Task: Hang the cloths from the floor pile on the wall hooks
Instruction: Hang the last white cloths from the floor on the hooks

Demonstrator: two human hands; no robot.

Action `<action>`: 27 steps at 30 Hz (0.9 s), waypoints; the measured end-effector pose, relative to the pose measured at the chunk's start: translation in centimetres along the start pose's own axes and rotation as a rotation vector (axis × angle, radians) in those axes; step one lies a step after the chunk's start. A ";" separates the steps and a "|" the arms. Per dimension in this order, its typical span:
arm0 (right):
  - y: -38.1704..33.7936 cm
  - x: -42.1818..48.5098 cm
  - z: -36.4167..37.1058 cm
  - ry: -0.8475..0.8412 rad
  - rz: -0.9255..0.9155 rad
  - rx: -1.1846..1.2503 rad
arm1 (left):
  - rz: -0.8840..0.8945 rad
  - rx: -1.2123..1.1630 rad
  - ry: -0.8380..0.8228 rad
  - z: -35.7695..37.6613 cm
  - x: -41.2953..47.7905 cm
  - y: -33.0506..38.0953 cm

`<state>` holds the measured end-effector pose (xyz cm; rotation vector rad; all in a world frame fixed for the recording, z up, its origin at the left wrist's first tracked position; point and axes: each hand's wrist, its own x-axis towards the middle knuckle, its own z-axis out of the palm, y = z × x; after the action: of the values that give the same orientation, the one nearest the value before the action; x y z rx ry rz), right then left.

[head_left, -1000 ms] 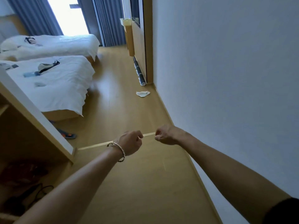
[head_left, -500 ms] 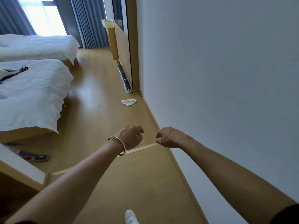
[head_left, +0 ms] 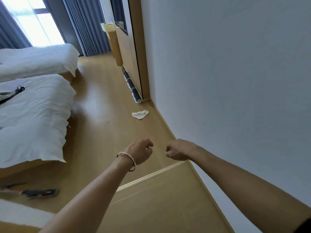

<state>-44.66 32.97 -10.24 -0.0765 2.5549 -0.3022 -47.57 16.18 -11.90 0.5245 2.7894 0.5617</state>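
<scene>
A small white cloth lies crumpled on the wooden floor by the skirting of the right wall, a good way ahead of my hands. My left hand, with a bracelet on the wrist, is held out in front with its fingers curled and nothing in it. Just to its right, my right hand is curled the same way and holds nothing. The two hands are a short gap apart, above the floor. No wall hooks are in view.
The plain white wall runs along the right. A dark rolled mat lies beside a wooden door frame beyond the cloth. Two white beds stand on the left, with slippers near them. A floor threshold strip crosses below my hands.
The view has moved forward along the wall. The threshold strip now lies below my hands and the cloth is nearer. Both hands stay curled and have drawn slightly apart.
</scene>
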 end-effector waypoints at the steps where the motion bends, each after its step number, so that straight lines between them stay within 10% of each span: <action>1: -0.2 1.1 -0.8 0.005 -0.009 0.009 | 0.001 -0.004 0.003 -0.4 1.0 -0.4; 27: 2.0 38.3 -17.9 -0.178 -0.249 -0.027 | -0.281 -0.003 -0.061 -6.7 34.5 -7.6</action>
<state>-86.52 33.96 -16.22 -0.4155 2.3730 -0.3398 -83.12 20.98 -14.81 0.1408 2.7369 0.4783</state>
